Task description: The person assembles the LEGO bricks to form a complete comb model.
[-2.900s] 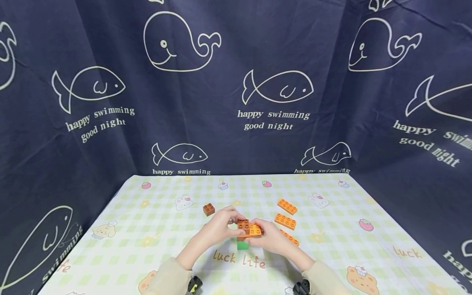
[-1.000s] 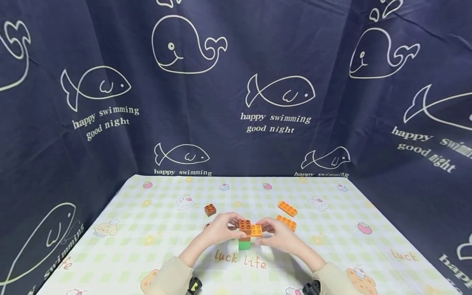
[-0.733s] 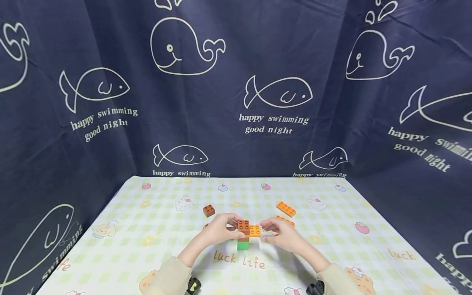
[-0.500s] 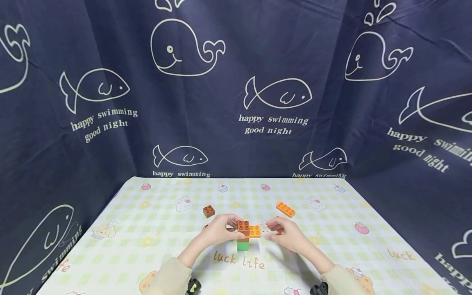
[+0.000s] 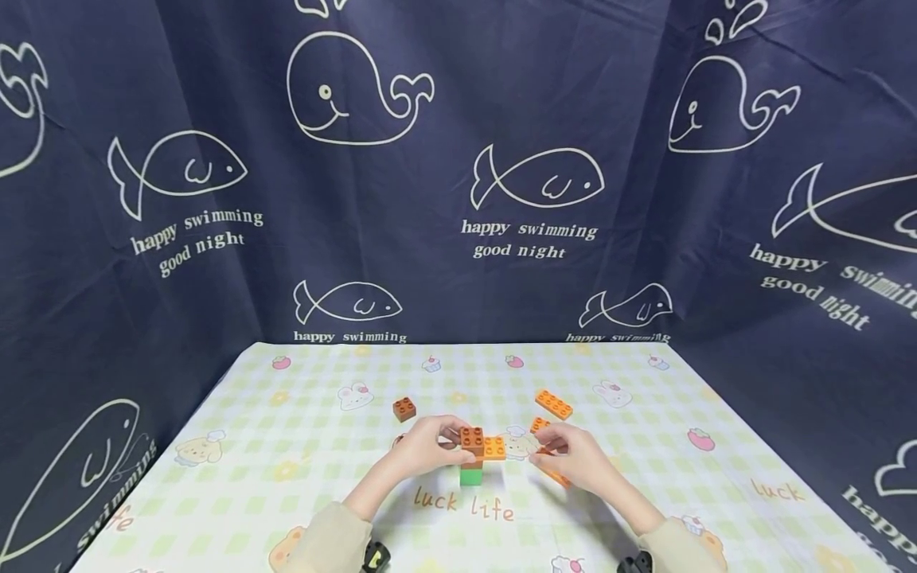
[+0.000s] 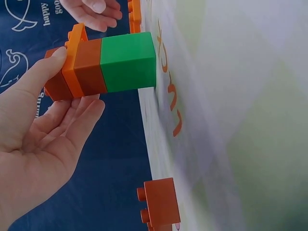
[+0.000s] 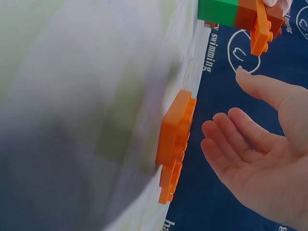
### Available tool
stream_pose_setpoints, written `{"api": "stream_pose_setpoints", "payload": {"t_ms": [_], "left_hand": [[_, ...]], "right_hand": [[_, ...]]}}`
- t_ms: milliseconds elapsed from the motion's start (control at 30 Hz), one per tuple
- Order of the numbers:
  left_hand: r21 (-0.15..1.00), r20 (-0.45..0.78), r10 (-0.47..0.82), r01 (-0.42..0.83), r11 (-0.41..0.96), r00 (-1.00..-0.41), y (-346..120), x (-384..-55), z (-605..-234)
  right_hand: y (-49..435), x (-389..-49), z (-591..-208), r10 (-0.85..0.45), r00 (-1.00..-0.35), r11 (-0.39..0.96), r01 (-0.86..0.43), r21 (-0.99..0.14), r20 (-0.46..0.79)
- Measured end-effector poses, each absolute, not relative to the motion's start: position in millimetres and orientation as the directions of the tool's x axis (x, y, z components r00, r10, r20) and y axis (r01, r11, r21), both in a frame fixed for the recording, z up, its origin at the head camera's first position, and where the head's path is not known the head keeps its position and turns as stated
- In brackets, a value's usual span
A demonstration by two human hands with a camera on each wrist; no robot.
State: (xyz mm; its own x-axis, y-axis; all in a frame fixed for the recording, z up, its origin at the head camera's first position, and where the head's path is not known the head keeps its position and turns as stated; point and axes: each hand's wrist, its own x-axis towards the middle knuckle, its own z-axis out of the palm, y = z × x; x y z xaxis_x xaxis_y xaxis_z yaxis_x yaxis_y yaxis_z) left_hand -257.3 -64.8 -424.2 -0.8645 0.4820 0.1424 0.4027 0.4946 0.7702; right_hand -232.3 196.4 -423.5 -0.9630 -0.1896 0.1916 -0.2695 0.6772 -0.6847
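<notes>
A small tower of toy building bricks stands on the table: a green brick point(image 6: 129, 61) at the bottom, a brown brick point(image 6: 90, 66) on it, then a thin orange plate point(image 5: 494, 447) jutting out to the right, and another brown brick point(image 5: 471, 437) on top. My left hand point(image 5: 428, 446) pinches the tower near its top, thumb in front and fingers behind. To the right of the tower, my right hand point(image 5: 575, 460) holds nothing; its fingers are spread and relaxed in the right wrist view. It hovers over loose orange plates point(image 7: 175, 127), partly covering them in the head view.
On the right, a further orange plate point(image 5: 554, 403) lies at the back of the group. One loose brown brick point(image 5: 404, 409) sits left of the tower, with another brown brick point(image 5: 398, 439) mostly behind my left hand. A checked cloth point(image 5: 344, 509) covers the table; dark curtains surround it.
My right hand has come off the orange plate on the tower and moved right, over the loose orange plates. My left hand has kept its hold on the tower.
</notes>
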Motion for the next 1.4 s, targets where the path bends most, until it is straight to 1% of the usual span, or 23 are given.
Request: {"api": "stream_pose_setpoints", "payload": {"t_ms": [267, 433, 633, 833, 1100, 1400], "left_hand": [[0.770, 0.130, 0.473, 0.389, 0.505, -0.871, -66, -256, -422], [0.769, 0.129, 0.469, 0.386, 0.509, -0.874, -66, -256, -424], [0.772, 0.134, 0.468, 0.388, 0.503, -0.873, -65, -256, -424], [0.769, 0.138, 0.465, 0.390, 0.506, -0.875, -65, -257, -425], [0.781, 0.124, 0.480, 0.384, 0.492, -0.868, -65, -258, -425], [0.780, 0.137, 0.496, 0.402, 0.479, -0.858, -66, -258, -425]], "right_hand": [[204, -233, -428, -0.107, -0.977, 0.709, -0.205, -0.675, 0.184], [207, -233, -430, -0.079, -0.984, 0.729, -0.168, -0.664, 0.162], [210, -232, -430, -0.054, -0.988, 0.769, -0.134, -0.625, 0.145], [211, -233, -432, -0.052, -0.991, 0.789, -0.119, -0.602, 0.127], [210, -233, -434, -0.068, -0.996, 0.821, -0.087, -0.565, 0.055], [207, -235, -437, -0.090, -0.995, 0.848, -0.104, -0.519, 0.051]]}}
